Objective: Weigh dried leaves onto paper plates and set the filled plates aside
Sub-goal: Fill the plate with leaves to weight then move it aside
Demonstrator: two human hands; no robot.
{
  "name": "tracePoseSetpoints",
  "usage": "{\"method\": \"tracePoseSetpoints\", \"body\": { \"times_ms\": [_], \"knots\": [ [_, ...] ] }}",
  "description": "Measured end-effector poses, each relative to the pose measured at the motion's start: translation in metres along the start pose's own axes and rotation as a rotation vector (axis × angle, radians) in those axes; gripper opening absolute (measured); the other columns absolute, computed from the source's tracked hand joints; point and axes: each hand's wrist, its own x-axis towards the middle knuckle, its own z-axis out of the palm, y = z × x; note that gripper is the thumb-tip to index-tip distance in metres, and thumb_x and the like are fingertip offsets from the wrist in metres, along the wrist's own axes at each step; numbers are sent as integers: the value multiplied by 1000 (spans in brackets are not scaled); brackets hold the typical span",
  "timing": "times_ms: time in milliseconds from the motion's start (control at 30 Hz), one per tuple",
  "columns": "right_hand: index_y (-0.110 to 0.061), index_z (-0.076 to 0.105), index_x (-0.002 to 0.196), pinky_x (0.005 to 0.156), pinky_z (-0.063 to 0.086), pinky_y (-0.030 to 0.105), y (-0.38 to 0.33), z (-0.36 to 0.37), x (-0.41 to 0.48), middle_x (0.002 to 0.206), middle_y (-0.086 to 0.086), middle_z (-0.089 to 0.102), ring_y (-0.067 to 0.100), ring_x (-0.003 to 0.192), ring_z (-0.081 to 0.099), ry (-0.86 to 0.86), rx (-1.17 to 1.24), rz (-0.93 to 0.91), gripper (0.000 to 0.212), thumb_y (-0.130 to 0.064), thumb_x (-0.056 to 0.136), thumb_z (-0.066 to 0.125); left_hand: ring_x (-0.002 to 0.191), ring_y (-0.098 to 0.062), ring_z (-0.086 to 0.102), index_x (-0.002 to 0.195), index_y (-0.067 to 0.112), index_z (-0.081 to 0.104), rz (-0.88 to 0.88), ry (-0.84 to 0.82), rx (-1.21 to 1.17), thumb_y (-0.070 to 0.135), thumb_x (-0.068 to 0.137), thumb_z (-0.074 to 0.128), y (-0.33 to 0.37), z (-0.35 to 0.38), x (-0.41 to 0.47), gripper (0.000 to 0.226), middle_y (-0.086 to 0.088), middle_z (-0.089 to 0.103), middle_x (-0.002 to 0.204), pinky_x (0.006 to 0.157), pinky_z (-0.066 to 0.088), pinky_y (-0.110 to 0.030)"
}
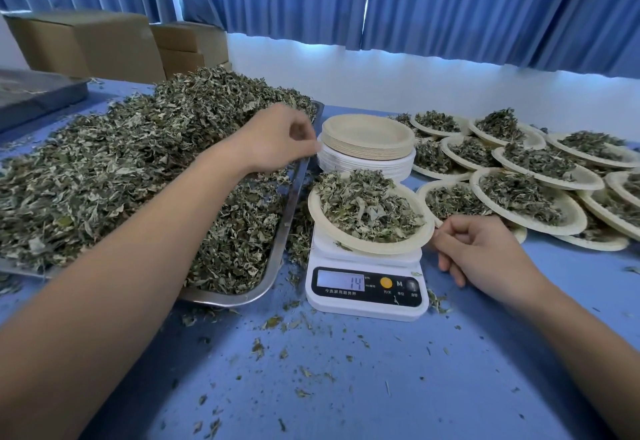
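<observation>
The right hand (485,252) sits at centre right, fingers loosely curled, fingertips right at the rim of the paper plate (381,250) on the scale (363,304); I cannot tell whether it pinches the rim or only touches it. The left hand (277,138) hovers above the edge of the steel tray (294,197), fingers bunched against the thumb (holding a few scraps or nothing, I can't say). The plate carries a loose mound of dried leaves (363,207), and the display reads 14. That load looks featherlight and crumbly, and the plate thin and bendy, so I'd take it by opposite rims or from beneath and keep it level. Left of centre lies the big heap (121,169), above the scale the stack of empty plates (367,141), and to the right the filled plates (530,197) overlapping on the blue table (346,387).
</observation>
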Motion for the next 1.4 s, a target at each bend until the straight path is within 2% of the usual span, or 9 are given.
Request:
{"method": "tracePoseSetpoints", "body": {
  "times_ms": [167, 333, 533, 633, 767, 1067, 1233, 1333, 1400],
  "knots": [
    [-5, 63, 71, 46, 43, 25, -2, -1, 0, 58, 12, 67, 20, 40, 50, -13, -15, -3, 25, -9, 95, 59, 79, 5, 60, 111, 34, 69, 213, -193, 5, 55, 85, 72, 40, 15, -8, 34, 13, 67, 98, 72, 46, -23],
    [-6, 63, 72, 49, 44, 27, 0, -1, 0, 59, 11, 68, 19, 40, 51, -21, -23, -6, 26, -12, 97, 60, 111, -10, 56, 133, 31, 61, 309, -376, 251, 42, 89, 73, 60, 43, -15, 47, 10, 62, 124, 93, 45, -29],
    [-7, 64, 72, 44, 42, 20, 4, -3, 2, 59, 10, 68, 18, 39, 51, -22, -21, -15, 26, -13, 97, 61, 98, -16, 61, 99, 26, 72, 305, -134, 186, 17, 84, 76, 66, 36, -16, 18, 8, 68, 101, 91, 51, -41],
    [-8, 64, 72, 44, 41, 19, 5, -3, 3, 59, 10, 68, 19, 39, 51, -25, -22, -14, 27, -13, 97, 61, 97, -14, 59, 95, 25, 71, 275, 5, 71, 20, 82, 82, 67, 35, -15, 18, 6, 68, 99, 93, 49, -38],
    [-7, 63, 71, 44, 41, 20, 6, -4, 3, 59, 12, 68, 19, 40, 51, -26, -22, -10, 27, -14, 98, 61, 108, -16, 61, 96, 24, 71, 238, -34, 80, 19, 82, 82, 64, 38, -13, 19, 1, 69, 108, 97, 48, -38],
    [-1, 64, 76, 43, 39, 18, 0, -6, -1, 59, 11, 67, 18, 39, 48, -26, -29, 12, 27, -13, 99, 61, 94, -21, 69, 91, 17, 70, 130, 99, -177, 18, 79, 86, 52, 3, -7, 20, -5, 74, 97, 87, 55, -38],
    [0, 64, 77, 42, 38, 18, -2, -6, -2, 60, 11, 68, 17, 39, 49, -29, -46, 18, 25, -12, 99, 60, 96, -22, 71, 94, 15, 71, 40, 132, -108, 16, 79, 86, 21, -27, -1, 20, -4, 74, 97, 80, 54, -29],
    [-3, 64, 76, 42, 39, 18, -1, -6, -1, 60, 10, 68, 17, 39, 49, -36, -57, 18, 25, -12, 99, 60, 87, -17, 66, 86, 20, 68, -84, 152, 82, 15, 81, 82, -5, -38, 0, 16, 0, 69, 92, 67, 47, -22],
    [-3, 64, 76, 42, 39, 17, -1, -5, -1, 60, 10, 68, 16, 39, 49, -44, -60, 17, 26, -13, 99, 60, 82, -14, 64, 90, 17, 66, -224, -40, 217, 14, 81, 80, -17, -38, -3, 18, 0, 68, 94, 71, 51, -29]
  ]
}}
